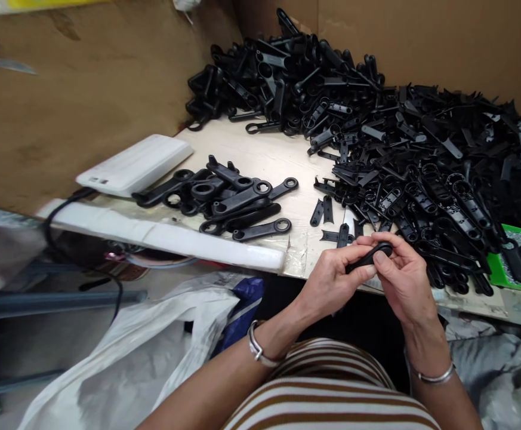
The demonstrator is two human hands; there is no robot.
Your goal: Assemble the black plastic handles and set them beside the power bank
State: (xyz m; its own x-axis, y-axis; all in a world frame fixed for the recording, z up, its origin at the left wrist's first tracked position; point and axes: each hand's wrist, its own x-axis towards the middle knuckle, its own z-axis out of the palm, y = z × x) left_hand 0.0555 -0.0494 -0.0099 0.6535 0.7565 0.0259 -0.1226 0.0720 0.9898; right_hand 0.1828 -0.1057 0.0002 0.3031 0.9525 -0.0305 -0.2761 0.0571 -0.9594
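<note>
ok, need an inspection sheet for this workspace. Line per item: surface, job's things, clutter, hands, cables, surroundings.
Surface: pale table top, white strip along its front-left edge.
Job's things: black part in the hands; small group of ring-ended parts at left; large heap of black pieces at back and right.
Clutter: white box at left; green tray at right, black pieces in it.
Hands: left hand and right hand both grip the black part.
Cables: dark cable from the white box down past the table edge; far end unclear.
Surroundings: brown wall behind; pale plastic bag below left.
</note>
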